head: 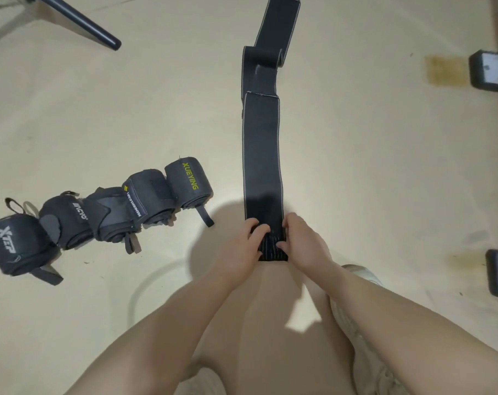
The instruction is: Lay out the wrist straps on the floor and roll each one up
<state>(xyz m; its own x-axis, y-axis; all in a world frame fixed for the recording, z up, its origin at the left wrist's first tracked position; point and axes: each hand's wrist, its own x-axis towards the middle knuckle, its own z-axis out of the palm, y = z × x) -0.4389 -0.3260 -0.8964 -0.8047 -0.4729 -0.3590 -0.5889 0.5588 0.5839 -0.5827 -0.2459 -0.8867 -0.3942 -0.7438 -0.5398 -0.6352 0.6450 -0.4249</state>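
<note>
On floor, left hand (246, 242), right hand (302, 240) gripping strap (262, 155) near end

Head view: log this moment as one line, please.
stage: rolling | left hand + right hand: gripping near end of long strap | far end: folded | rolled straps: five in row, left

Both bare forearms are reaching forward and down, converging. The left hand (249, 242) and right hand (300, 240) are sitting side by side, fingers (260, 230) curling over and gripping the rolled end of the wrist strap (262, 155).
</note>
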